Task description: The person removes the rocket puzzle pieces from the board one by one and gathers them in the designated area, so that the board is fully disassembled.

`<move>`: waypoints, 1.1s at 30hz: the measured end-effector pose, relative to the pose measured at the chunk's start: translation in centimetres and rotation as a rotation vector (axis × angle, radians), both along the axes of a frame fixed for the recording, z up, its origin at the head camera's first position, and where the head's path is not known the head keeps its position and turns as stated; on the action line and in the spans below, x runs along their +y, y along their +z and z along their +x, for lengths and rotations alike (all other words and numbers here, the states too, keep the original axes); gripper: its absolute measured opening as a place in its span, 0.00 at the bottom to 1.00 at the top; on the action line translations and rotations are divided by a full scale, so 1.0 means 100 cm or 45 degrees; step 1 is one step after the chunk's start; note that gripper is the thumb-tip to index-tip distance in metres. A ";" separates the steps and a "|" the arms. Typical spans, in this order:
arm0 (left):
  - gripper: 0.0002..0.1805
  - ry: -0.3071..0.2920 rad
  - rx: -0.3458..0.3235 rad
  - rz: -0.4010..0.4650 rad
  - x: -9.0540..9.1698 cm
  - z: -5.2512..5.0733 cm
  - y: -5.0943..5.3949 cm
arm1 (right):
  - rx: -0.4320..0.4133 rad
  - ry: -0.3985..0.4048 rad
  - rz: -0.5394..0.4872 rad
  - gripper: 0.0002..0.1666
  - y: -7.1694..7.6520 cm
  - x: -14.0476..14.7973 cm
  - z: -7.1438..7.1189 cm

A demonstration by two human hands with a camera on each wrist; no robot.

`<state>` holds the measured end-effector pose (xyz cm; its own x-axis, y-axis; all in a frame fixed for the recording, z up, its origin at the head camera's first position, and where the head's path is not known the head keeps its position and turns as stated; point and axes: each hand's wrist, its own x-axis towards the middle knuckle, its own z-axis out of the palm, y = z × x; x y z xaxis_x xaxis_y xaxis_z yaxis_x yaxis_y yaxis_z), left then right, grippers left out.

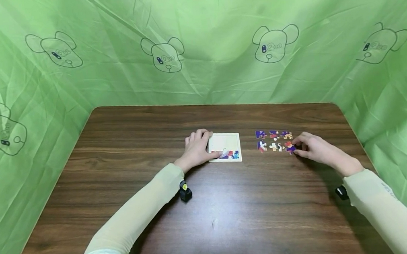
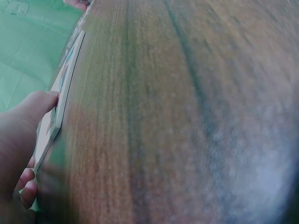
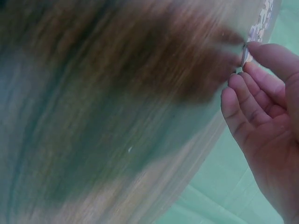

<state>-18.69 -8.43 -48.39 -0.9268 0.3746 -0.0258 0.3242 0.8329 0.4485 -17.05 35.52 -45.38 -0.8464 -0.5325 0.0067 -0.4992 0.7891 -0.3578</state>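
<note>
A white-edged puzzle board (image 1: 226, 137) lies on the table, with a few coloured pieces fitted along its near side. My left hand (image 1: 199, 149) holds the board at its left side: the thumb lies over the face and the other fingers are at the far left corner. The left wrist view shows that thumb (image 2: 44, 102) on the board (image 2: 60, 119). To the right, my right hand (image 1: 312, 149) pinches a red and purple puzzle piece (image 1: 289, 147) between thumb and finger. In the right wrist view this piece (image 3: 244, 55) appears edge-on, its picture hidden.
Several loose puzzle pieces (image 1: 273, 135) lie in two rows between the board and my right hand. The brown wooden table (image 1: 145, 124) meets a green curtain (image 1: 213, 77) at the back and both sides. Light glares on the table's near middle.
</note>
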 end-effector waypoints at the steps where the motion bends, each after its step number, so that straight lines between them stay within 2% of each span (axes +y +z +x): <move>1: 0.48 -0.001 -0.001 0.002 0.000 0.000 0.000 | -0.002 -0.001 0.000 0.15 0.000 0.001 0.000; 15: 0.48 -0.002 0.001 -0.005 0.000 -0.001 -0.002 | 0.027 0.017 -0.012 0.19 0.000 0.004 0.003; 21: 0.48 -0.001 0.004 -0.002 -0.001 -0.001 -0.001 | 0.059 -0.010 -0.049 0.18 0.004 0.000 0.004; 27: 0.47 -0.002 0.010 -0.004 -0.001 0.000 -0.001 | 0.110 -0.054 -0.146 0.14 0.012 -0.024 0.009; 33: 0.48 -0.002 0.015 0.003 0.000 0.000 -0.001 | 0.100 0.012 -0.202 0.13 0.022 -0.053 0.009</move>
